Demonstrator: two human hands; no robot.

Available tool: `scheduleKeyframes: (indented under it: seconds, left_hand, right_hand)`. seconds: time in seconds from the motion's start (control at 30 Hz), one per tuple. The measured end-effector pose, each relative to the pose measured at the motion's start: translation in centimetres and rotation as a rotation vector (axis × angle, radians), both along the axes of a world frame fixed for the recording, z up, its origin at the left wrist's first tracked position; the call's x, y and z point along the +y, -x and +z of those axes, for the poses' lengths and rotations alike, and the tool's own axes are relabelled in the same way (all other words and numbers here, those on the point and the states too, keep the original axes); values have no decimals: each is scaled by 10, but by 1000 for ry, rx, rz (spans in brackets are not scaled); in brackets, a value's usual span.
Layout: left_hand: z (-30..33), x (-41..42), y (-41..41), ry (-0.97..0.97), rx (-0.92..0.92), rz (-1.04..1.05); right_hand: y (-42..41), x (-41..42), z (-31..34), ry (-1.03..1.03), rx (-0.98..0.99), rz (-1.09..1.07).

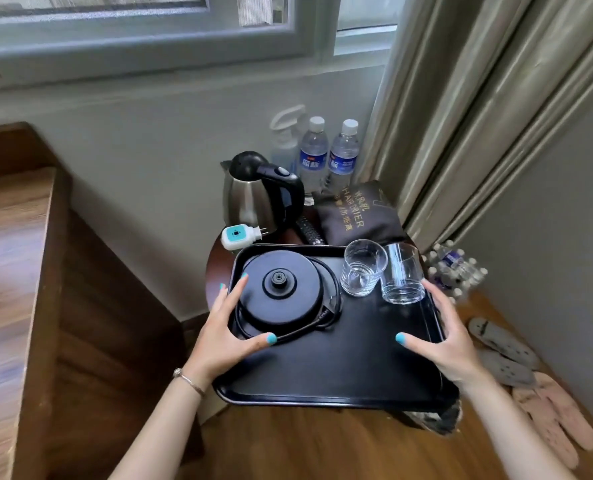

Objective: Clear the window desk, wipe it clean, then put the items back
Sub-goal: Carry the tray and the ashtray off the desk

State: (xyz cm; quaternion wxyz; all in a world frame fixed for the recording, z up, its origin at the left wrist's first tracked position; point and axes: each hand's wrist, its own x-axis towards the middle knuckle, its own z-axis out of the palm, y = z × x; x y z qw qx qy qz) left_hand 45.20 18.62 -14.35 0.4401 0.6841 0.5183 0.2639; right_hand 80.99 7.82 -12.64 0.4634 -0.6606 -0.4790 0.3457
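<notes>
A black tray [340, 379] lies over a small round dark table [215, 268] under the window. On the tray sit a black kettle base [279, 294] with its cord and two clear glasses [363, 266] [402, 273]. My left hand [227, 336] grips the tray's left rim, thumb on top and fingers at the edge. My right hand [442, 336] grips the right rim the same way. Behind the tray stand a steel kettle [258, 190], a white plug-in device [238, 235], a remote [310, 232], a black hair-drier bag [355, 214] and two water bottles [313, 152] [344, 154].
A wooden desk [7, 271] runs along the left. Curtains [478, 109] hang at the right. On the floor to the right lie a pack of water bottles [456, 268], grey slippers [503, 348] and pink slippers [551, 420]. A clear spray bottle [284, 136] stands at the wall.
</notes>
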Motion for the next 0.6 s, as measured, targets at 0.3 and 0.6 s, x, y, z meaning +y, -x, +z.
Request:
scheduleKeyframes:
  seconds: [0.3, 0.6]
  left_hand:
    - [-47, 15, -7, 9, 41, 4]
    - [-66, 20, -11, -19, 142, 4]
  right_hand:
    - [-10, 22, -58, -8, -11, 20]
    - [-25, 35, -84, 28, -50, 57]
